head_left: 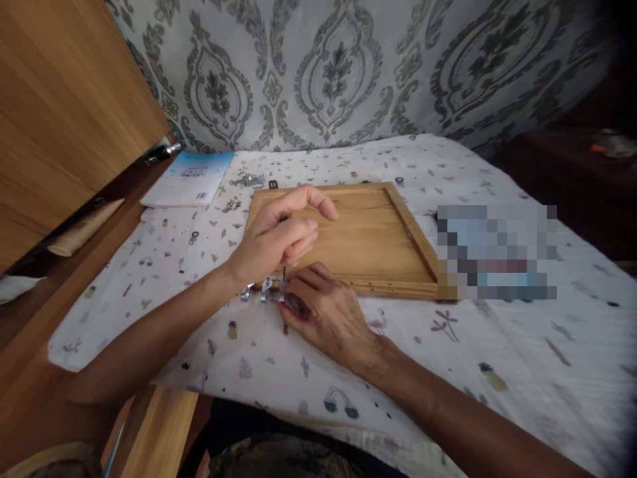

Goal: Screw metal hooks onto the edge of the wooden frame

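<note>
A wooden board with a raised frame (358, 232) lies flat on the patterned cloth. My left hand (271, 236) is closed over the board's near left corner, around what looks like a screwdriver (284, 273). Its thin shaft points down below my fingers, and a bit of dark handle shows above them. My index finger is lifted and curled. At the board's near edge sits a strip of shiny metal hooks (265, 289). My right hand (331, 312) grips the right end of this strip, with fingertips beside the shaft. A dark rounded piece under those fingers is partly hidden.
A blue and white book (192, 179) lies at the back left. Small metal pieces (247, 180) are scattered between it and the board. To the right is a blurred-out object (497, 252). A wooden cabinet side (70, 86) rises at the left, a patterned curtain (338, 73) behind.
</note>
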### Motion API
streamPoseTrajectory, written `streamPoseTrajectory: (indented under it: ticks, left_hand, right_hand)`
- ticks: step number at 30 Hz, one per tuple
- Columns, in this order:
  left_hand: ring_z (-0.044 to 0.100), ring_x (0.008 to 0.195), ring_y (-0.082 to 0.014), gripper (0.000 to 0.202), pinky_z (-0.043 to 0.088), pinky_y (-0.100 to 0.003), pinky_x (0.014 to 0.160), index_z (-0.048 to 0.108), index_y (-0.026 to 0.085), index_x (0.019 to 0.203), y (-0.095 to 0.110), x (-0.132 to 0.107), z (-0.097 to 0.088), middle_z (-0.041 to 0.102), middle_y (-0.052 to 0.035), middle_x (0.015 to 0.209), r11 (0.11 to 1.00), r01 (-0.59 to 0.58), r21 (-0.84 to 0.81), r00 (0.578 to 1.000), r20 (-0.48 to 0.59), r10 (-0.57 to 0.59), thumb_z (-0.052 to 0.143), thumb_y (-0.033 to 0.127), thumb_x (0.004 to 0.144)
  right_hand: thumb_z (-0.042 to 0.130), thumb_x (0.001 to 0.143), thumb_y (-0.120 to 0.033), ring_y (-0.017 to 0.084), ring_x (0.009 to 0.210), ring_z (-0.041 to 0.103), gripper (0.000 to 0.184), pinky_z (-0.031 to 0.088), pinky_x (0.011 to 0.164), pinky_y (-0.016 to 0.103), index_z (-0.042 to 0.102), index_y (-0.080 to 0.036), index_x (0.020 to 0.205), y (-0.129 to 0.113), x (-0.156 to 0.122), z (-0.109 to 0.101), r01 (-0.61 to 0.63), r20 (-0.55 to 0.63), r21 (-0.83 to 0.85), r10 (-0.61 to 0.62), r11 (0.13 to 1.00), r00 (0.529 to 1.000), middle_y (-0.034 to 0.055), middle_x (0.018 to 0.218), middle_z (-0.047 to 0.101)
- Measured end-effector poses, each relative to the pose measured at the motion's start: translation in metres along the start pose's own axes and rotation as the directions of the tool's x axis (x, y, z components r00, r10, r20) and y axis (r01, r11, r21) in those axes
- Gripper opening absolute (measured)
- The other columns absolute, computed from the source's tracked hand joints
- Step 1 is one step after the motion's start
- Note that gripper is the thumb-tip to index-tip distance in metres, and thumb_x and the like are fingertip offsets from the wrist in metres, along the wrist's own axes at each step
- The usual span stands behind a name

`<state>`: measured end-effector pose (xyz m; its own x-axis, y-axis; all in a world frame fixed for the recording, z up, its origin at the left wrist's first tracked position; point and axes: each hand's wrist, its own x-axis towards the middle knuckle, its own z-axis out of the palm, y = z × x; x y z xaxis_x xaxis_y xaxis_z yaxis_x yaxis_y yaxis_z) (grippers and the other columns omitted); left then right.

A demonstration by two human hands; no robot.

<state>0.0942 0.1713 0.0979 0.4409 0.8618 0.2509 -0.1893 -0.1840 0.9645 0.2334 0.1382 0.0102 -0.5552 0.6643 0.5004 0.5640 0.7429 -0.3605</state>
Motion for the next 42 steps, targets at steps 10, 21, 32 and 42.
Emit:
streamPoseTrajectory:
  ticks: [10, 21, 32, 42]
  left_hand:
    - [0.043, 0.057, -0.0075, 0.013, 0.041, -0.019, 0.057, 0.053, 0.019, 0.095, 0.003, -0.011, 0.008, 0.044, 0.0060, 0.064, 0.988, -0.013, 0.156, 0.949, -0.308, 0.061, 0.054, 0.032, 0.098]
    - [0.024, 0.041, -0.0057, 0.015, 0.024, -0.019, 0.042, 0.056, 0.018, 0.088, 0.005, -0.007, -0.004, 0.032, 0.0098, 0.048, 0.998, 0.025, 0.051, 0.999, 0.035, -0.027, 0.048, 0.026, 0.097]
    - [0.019, 0.039, -0.0048, 0.018, 0.020, -0.018, 0.040, 0.050, 0.020, 0.080, 0.003, -0.005, 0.014, 0.024, 0.0110, 0.048, 0.997, -0.067, 0.041, 0.949, -0.305, 0.076, 0.052, 0.030, 0.095]
    - [0.026, 0.040, -0.0046, 0.019, 0.026, -0.017, 0.041, 0.052, 0.019, 0.082, 0.006, -0.002, 0.004, 0.032, 0.0102, 0.049, 0.995, -0.028, 0.094, 0.980, -0.195, 0.046, 0.054, 0.032, 0.096]
  right_hand:
    - [0.077, 0.080, -0.029, 0.026, 0.092, 0.061, 0.017, 0.049, 0.069, 0.034, 0.067, -0.015, 0.083, 0.002, 0.000, -0.003, 0.005, 0.024, -0.010, -0.005, 1.000, 1.000, 0.0061, 0.090, 0.073]
    - [0.076, 0.082, -0.027, 0.024, 0.091, 0.059, 0.017, 0.045, 0.065, 0.031, 0.064, -0.018, 0.074, 0.003, -0.001, -0.001, -0.003, 0.014, 0.025, 0.003, 1.000, 1.000, 0.0046, 0.090, 0.073]
    - [0.075, 0.083, -0.030, 0.024, 0.093, 0.059, 0.018, 0.047, 0.070, 0.033, 0.065, -0.018, 0.074, 0.003, 0.000, -0.002, -0.022, 0.055, 0.024, 0.021, 0.999, 0.998, 0.0048, 0.091, 0.073]
    - [0.076, 0.083, -0.028, 0.024, 0.095, 0.059, 0.018, 0.049, 0.074, 0.033, 0.064, -0.017, 0.074, 0.001, 0.001, -0.005, -0.035, 0.068, 0.055, 0.031, 0.998, 0.997, 0.0060, 0.095, 0.074]
